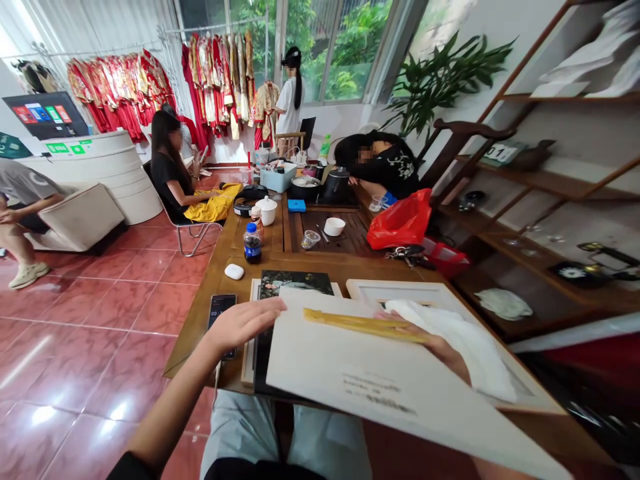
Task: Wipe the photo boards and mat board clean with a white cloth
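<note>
A large white board (345, 360) with small dark print lies tilted in front of me, over the table's near edge. Across its upper part runs a yellow strip (360, 325). My left hand (253, 321) has its fingers stretched out, their tips at the board's left corner. At the far edge, my right hand (445, 353) grips the board beside the strip's end; its fingers are partly hidden. White cloth (465, 347) bunches right behind that hand, over a light wooden frame (400, 288). Beneath the board lies a dark framed photo (295, 281).
A phone (223, 307) with a cable, a white earbud case (234, 271) and a dark drink bottle (253, 244) stand left. Farther back are a white bowl (335, 227) and a red plastic bag (400, 220). Several people sit or stand around; shelves (545, 180) rise at right.
</note>
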A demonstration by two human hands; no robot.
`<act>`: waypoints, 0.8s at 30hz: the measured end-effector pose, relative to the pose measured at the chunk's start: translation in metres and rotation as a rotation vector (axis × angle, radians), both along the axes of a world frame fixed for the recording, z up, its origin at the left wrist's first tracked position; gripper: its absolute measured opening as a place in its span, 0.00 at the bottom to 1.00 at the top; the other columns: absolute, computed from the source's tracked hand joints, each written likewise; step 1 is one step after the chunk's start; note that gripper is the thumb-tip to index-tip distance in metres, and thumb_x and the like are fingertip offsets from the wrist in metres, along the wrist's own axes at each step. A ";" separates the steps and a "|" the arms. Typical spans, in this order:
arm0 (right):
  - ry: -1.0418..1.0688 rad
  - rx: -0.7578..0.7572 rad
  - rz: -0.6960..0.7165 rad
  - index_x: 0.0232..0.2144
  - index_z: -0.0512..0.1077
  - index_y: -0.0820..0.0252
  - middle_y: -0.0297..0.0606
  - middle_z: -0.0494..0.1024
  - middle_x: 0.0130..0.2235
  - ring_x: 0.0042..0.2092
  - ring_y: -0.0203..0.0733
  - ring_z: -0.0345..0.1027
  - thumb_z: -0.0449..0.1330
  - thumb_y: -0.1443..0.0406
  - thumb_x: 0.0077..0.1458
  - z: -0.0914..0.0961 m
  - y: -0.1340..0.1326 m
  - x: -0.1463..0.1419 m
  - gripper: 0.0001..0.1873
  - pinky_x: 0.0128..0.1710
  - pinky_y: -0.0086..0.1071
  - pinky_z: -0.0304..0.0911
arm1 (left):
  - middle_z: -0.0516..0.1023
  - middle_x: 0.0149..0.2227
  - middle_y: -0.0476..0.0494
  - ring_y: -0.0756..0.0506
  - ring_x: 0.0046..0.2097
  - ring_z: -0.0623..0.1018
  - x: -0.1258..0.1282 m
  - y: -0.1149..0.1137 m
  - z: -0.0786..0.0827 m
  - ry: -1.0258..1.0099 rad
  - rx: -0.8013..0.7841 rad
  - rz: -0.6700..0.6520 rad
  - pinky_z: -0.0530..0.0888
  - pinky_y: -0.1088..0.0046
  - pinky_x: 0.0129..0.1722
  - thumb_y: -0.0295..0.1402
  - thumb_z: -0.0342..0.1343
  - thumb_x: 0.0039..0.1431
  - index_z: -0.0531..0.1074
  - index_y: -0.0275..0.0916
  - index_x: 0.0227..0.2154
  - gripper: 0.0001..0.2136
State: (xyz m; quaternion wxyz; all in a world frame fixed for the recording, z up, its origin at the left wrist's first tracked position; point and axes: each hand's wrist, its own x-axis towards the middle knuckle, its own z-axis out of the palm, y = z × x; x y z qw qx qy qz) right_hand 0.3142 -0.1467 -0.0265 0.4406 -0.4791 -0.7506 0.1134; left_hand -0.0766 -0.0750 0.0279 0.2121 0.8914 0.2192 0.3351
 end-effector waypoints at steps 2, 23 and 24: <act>0.010 0.060 0.078 0.47 0.74 0.44 0.40 0.82 0.50 0.58 0.56 0.72 0.57 0.52 0.63 -0.008 0.002 -0.001 0.13 0.56 0.56 0.71 | 0.79 0.56 0.38 0.41 0.63 0.74 -0.008 -0.004 -0.004 0.035 0.020 -0.040 0.71 0.54 0.64 0.30 0.49 0.71 0.75 0.43 0.48 0.11; -0.189 0.220 0.285 0.51 0.76 0.56 0.46 0.74 0.60 0.62 0.51 0.67 0.56 0.75 0.62 -0.035 0.031 -0.011 0.19 0.57 0.47 0.73 | 0.79 0.57 0.39 0.37 0.64 0.73 -0.027 -0.007 -0.038 0.261 -0.136 -0.075 0.68 0.49 0.65 0.25 0.53 0.66 0.73 0.44 0.35 0.07; -0.193 0.220 0.285 0.51 0.76 0.56 0.47 0.74 0.60 0.62 0.51 0.67 0.56 0.75 0.62 -0.035 0.031 -0.011 0.19 0.57 0.47 0.73 | 0.79 0.57 0.39 0.37 0.63 0.73 -0.027 -0.008 -0.039 0.265 -0.124 -0.075 0.69 0.49 0.64 0.25 0.53 0.66 0.72 0.44 0.35 0.07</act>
